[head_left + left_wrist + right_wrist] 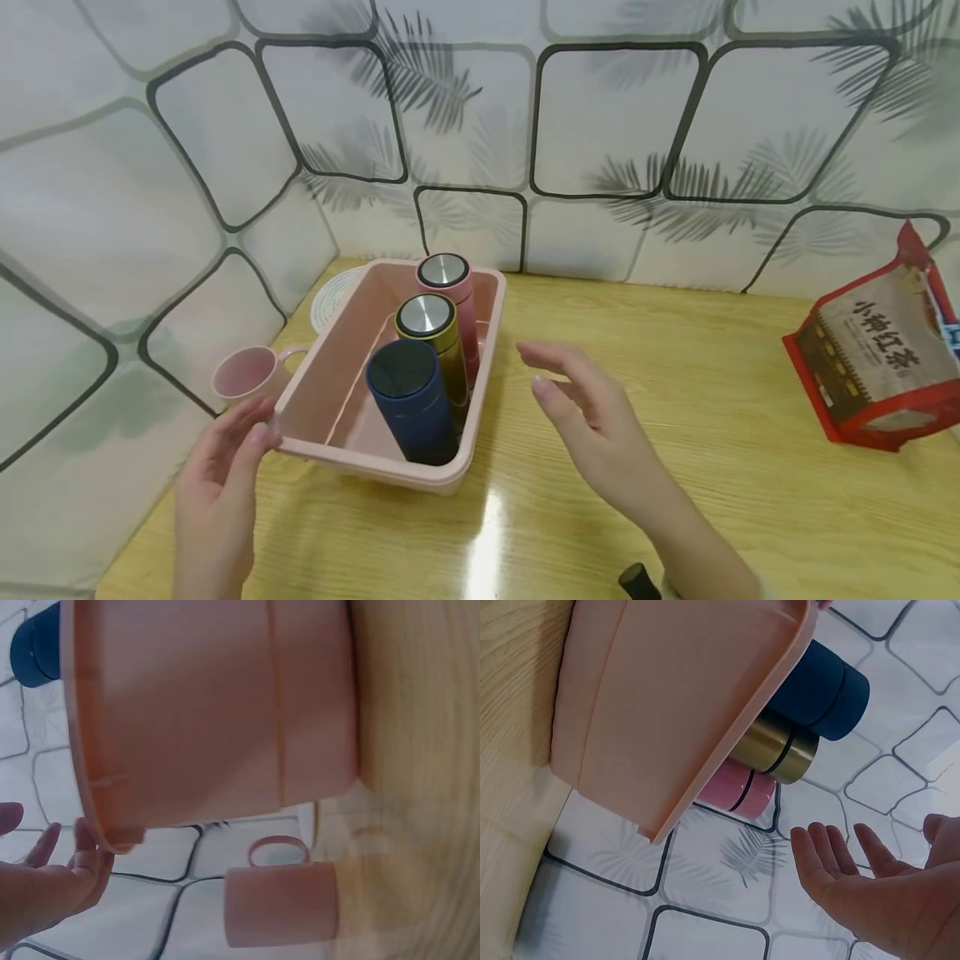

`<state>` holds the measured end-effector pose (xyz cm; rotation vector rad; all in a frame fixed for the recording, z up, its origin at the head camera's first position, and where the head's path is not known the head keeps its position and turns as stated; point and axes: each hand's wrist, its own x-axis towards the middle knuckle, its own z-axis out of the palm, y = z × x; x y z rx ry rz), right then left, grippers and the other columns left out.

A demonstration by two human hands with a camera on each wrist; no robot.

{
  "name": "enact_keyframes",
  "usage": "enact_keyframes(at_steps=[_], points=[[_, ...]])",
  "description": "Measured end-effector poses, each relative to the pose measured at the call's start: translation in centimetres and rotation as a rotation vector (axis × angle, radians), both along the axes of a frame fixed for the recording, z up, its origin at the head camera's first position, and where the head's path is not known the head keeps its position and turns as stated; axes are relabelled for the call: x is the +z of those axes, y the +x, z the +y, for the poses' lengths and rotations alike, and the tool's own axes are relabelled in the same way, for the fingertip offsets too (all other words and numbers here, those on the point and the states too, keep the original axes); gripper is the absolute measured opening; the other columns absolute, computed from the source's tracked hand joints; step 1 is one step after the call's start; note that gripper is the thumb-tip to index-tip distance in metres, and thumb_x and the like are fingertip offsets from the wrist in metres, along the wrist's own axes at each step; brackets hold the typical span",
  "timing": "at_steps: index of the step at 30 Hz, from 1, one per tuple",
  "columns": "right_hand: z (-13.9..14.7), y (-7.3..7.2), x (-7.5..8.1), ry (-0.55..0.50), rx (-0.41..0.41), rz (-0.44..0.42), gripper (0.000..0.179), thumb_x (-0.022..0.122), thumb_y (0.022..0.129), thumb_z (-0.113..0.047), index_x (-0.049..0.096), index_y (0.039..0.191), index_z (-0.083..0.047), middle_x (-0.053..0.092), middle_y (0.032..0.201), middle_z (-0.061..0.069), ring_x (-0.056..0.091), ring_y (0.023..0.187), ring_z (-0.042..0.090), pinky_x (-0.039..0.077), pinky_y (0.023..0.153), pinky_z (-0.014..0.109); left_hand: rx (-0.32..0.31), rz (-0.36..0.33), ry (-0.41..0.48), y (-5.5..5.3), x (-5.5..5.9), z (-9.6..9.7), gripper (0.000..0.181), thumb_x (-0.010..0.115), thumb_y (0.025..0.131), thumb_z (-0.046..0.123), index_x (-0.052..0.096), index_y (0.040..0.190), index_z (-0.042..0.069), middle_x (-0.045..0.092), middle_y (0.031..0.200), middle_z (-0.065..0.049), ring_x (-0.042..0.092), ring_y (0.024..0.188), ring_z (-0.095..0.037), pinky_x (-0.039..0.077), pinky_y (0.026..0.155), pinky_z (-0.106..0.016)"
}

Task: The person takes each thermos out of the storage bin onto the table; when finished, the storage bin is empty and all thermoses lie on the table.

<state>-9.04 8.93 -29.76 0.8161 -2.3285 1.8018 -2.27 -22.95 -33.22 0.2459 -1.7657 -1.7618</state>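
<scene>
Looks like a steadying step: pink plastic bin (390, 473) on desk (637, 333), blue flask (408, 404), gold flask (448, 354), pink flask (463, 312) inside, left hand (217, 504) touching its near-left rim corner, fingers loosely parted, right hand (600, 425) empty beside it, fingers spread; next move probably needs firmer grip.

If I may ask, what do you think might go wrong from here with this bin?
Only the left hand touches the bin, while the right hand holds nothing, so a one-sided pull might twist it. The bottles inside stand along one side and could topple if it tilts. The cup close beside it might get knocked.
</scene>
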Motion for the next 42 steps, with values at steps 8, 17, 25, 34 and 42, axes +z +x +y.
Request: enact_keyframes(at_steps=[8,17,25,34,42], points=[[-2.2,0.4,-0.8,-0.035,0.058,0.039,0.030,0.051,0.103,-0.011,0.059,0.132,-0.009,0.057,0.133,-0.001,0.052,0.123,0.017,0.051,0.098,0.040,0.074,-0.139,0.007,-0.7,-2.5,-2.7,0.029,0.060,0.097,0.001,0.064,0.126,0.005,0.063,0.122,-0.002,0.055,0.115,-0.011,0.044,0.093,-0.013],[-3.5,0.2,-1.0,-0.073,0.097,0.047,0.031,0.051,0.103,-0.009,0.059,0.132,-0.010,0.058,0.130,-0.003,0.051,0.124,0.018,0.049,0.100,0.040,-0.123,-0.118,0.078,-1.1,-4.3,-3.1,0.037,0.055,0.098,-0.004,0.055,0.135,-0.003,0.060,0.123,0.000,0.059,0.110,-0.007,0.053,0.085,-0.018],[-4.2,-0.1,-1.0,-0.083,0.094,0.015,0.030,0.052,0.103,-0.012,0.060,0.131,-0.007,0.058,0.130,0.004,0.053,0.122,0.021,0.050,0.099,0.041,-0.113,-0.142,0.064,-1.7,-4.3,-2.3,0.034,0.056,0.099,-0.001,0.058,0.133,-0.002,0.057,0.127,-0.005,0.059,0.109,-0.011,0.054,0.084,-0.021],[-7.0,-0.6,-1.8,-0.065,0.066,-0.074,0.051,0.071,0.093,-0.017,0.050,0.139,-0.010,0.051,0.134,-0.001,0.049,0.120,0.015,0.049,0.100,0.039,-0.105,-0.163,0.056,-1.9,-4.4,-1.8,0.036,0.054,0.101,0.003,0.053,0.136,-0.007,0.054,0.128,-0.007,0.056,0.111,-0.013,0.054,0.085,-0.021],[-9.3,-0.3,-2.4,-0.059,0.021,-0.113,0.072,0.081,0.084,-0.025,0.040,0.143,-0.019,0.046,0.132,-0.006,0.049,0.117,0.010,0.048,0.100,0.035,-0.131,-0.151,0.037,-1.9,-4.6,-2.0,0.037,0.053,0.101,0.002,0.051,0.137,-0.007,0.055,0.128,-0.005,0.055,0.112,-0.013,0.054,0.084,-0.021]])
